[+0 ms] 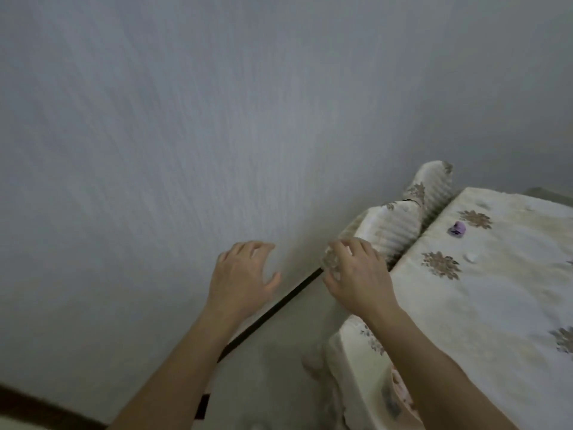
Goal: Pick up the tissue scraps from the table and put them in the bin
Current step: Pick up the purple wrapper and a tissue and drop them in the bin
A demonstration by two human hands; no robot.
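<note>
Both hands are loose, fingers half-spread, holding nothing: left hand (245, 274) against the wall (186, 119), right hand (356, 274) by the chair cover (393, 225), white tissue scrap (472, 256) on the floral tablecloth (496, 305), well right of the right hand's fingers (369, 248).

You have two small scraps in view on the table (502, 308), both towards its far end, near the edge that runs along the wall. The purple scrap (456, 228) is crumpled into a little wad with darker folds and lies just beside a brown flower print on the cream cloth. The white scrap (472, 256) lies a little nearer to you, a small pale lump that is hard to tell from the cloth. The two lie close together but apart
</note>
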